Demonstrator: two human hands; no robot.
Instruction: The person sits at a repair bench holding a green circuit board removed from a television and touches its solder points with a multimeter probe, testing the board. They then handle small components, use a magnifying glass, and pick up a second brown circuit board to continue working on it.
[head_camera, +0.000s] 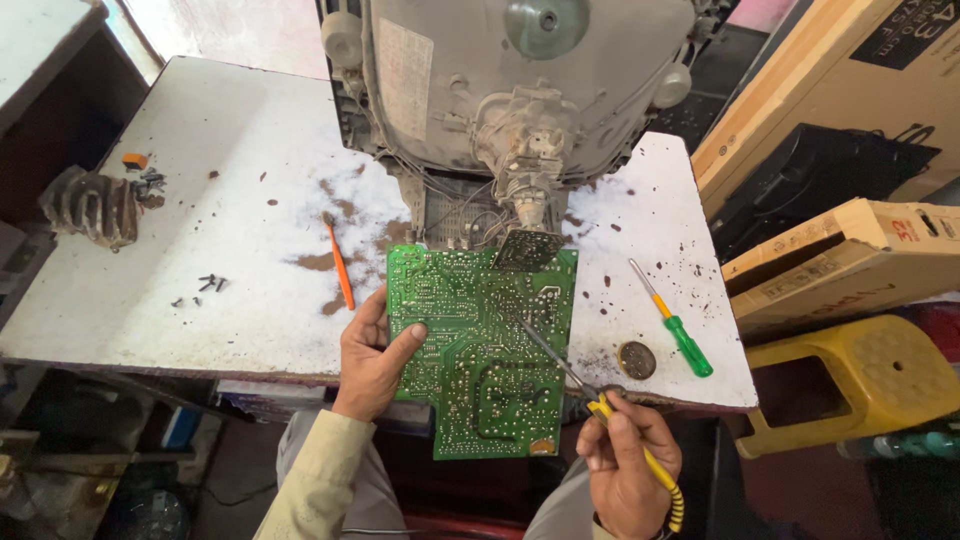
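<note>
My left hand (372, 358) grips the left edge of a green circuit board (480, 340), thumb on its solder side. The board tilts up over the front edge of the white worktable (200, 270). My right hand (625, 465) holds a yellow-handled soldering iron (600, 410); its metal tip rests on the board near the middle. Wires run from the board up to the back of a grey picture tube set (500, 90) standing on the table.
A green-handled screwdriver (672, 322) and a round tin (636, 359) lie at the table's right. An orange tool (340, 265) and small screws (208, 284) lie left of the board. Cardboard boxes (840, 260) and a yellow stool (860, 380) stand at right.
</note>
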